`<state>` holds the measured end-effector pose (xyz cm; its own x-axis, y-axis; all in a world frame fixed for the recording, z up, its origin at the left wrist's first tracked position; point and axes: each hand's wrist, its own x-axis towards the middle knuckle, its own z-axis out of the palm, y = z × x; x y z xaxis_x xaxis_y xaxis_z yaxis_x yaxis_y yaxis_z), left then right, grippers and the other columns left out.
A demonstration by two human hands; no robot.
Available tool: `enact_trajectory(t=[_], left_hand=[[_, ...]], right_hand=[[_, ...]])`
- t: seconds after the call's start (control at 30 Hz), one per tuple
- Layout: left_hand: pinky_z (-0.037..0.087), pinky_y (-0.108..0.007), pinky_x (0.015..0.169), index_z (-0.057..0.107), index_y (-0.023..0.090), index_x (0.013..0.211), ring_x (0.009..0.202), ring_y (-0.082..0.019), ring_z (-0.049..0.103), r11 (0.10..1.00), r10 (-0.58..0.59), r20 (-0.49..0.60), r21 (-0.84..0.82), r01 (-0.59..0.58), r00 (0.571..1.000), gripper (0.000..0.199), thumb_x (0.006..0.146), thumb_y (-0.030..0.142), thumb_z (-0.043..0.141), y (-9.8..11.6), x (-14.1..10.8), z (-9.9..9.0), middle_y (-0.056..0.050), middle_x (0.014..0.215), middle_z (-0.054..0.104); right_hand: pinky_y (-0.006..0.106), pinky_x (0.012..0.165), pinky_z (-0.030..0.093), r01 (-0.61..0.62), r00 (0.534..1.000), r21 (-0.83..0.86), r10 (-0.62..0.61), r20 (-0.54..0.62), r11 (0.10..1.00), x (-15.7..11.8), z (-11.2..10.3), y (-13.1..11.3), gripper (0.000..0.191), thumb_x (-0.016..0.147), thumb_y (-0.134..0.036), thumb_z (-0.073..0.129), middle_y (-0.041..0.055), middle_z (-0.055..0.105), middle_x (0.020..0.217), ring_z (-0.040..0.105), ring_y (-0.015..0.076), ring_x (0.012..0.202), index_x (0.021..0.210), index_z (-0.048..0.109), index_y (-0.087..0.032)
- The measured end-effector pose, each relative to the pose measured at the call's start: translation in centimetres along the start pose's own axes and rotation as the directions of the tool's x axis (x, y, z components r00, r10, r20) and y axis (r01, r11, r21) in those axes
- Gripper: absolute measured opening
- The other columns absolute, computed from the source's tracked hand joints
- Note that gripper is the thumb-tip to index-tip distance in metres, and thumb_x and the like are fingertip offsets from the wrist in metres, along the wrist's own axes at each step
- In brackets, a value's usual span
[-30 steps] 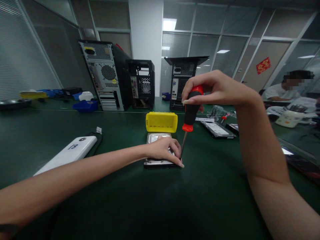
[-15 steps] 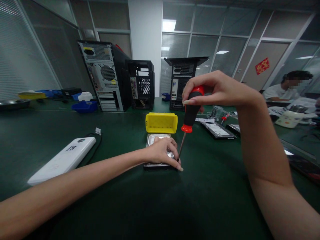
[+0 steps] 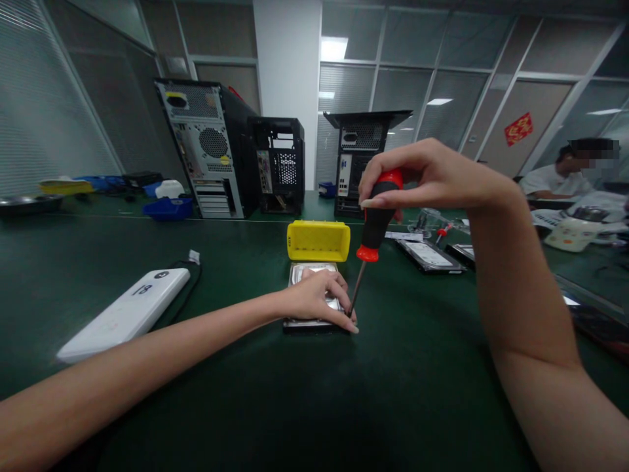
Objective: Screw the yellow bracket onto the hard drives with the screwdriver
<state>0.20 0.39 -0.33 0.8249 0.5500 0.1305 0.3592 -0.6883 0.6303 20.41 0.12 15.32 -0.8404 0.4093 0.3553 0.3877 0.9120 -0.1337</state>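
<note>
Flat on the green table lies a silver hard drive, in front of a yellow bin. My left hand rests over it and grips its right side, with the thumb at the near right corner and the fingers curled. Part of the drive is hidden under this hand. In my right hand is a red and black screwdriver, held by the top of its handle. Its shaft slants down and left to the drive's right corner, between my left thumb and fingers. The tip's exact contact is hidden.
To the left lies a white power bank marked 18, with a cable. Computer cases stand at the back. On the right are another hard drive, a second screwdriver and a white cup-like container. A person sits far right.
Both hands keep nearly the same pose, with the screwdriver still at the drive's corner. The whole view has shifted very slightly.
</note>
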Motion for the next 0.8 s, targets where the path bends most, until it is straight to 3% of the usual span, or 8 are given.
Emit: enact_trajectory(t=[0.2, 0.5, 0.8], left_hand=[[0.032, -0.028, 0.077, 0.073, 0.024, 0.082, 0.091, -0.017, 0.048, 1.0, -0.009, 0.006, 0.015, 0.009, 1.0, 0.025, 0.069, 0.045, 0.07, -0.38, -0.1, -0.15, 0.0, 0.091, 0.058], [0.033, -0.027, 0.077, 0.074, 0.023, 0.081, 0.088, -0.016, 0.051, 0.999, 0.031, -0.04, 0.029, -0.03, 0.999, 0.024, 0.069, 0.044, 0.07, -0.25, -0.39, 0.08, 0.0, 0.089, 0.057], [0.032, -0.029, 0.081, 0.074, 0.022, 0.079, 0.091, -0.017, 0.052, 0.999, 0.014, -0.064, 0.031, -0.012, 0.998, 0.021, 0.07, 0.04, 0.071, 0.44, -0.71, 0.15, -0.001, 0.092, 0.058]], right_hand=[[0.023, 0.065, 0.049, 0.043, 0.995, -0.002, -0.043, -0.095, 0.999, -0.49, -0.28, -0.21, 0.018, 0.078, -0.033, 0.061, 0.0021, 0.062, 0.085, 0.059, 0.014, 0.078, 0.087, 0.063, -0.018], [0.023, 0.062, 0.05, -0.007, 1.0, 0.027, 0.007, 0.003, 1.0, -0.13, -0.16, -0.28, 0.022, 0.078, -0.036, 0.06, 0.0033, 0.063, 0.088, 0.06, 0.0154, 0.08, 0.091, 0.062, -0.019], [0.021, 0.063, 0.046, 0.073, 0.997, -0.011, -0.074, -0.022, 0.997, 0.08, 0.13, -0.26, 0.018, 0.079, -0.031, 0.059, 0.0028, 0.063, 0.085, 0.057, 0.0131, 0.078, 0.088, 0.063, -0.016]])
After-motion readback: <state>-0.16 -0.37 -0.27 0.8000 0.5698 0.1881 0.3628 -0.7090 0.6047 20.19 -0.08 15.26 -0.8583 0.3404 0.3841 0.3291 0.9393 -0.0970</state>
